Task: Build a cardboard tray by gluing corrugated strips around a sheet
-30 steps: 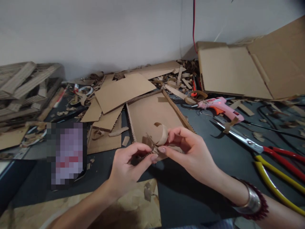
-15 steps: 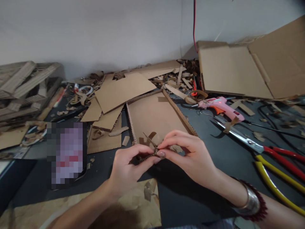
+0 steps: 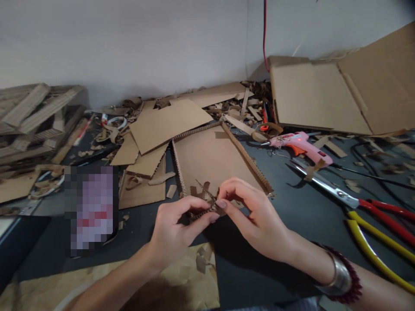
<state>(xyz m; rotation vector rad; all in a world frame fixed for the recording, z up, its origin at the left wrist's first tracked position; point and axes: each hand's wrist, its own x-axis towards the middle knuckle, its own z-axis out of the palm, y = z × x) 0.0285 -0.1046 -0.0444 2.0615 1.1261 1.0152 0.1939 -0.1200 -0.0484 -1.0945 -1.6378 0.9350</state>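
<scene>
A person's left hand (image 3: 177, 229) and right hand (image 3: 256, 216) pinched a narrow corrugated cardboard strip (image 3: 205, 210) in closed fingers (image 3: 233, 190), its long axis slanting down toward the left hand, above a cardboard sheet (image 3: 210, 160) on the worktop (image 3: 292, 233).

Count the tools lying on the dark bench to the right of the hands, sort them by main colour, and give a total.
Pink: 1 (hot glue gun)
Red: 1 (red-handled shears)
Yellow: 1 (yellow-handled tool, its head hidden)
Total: 3
</scene>
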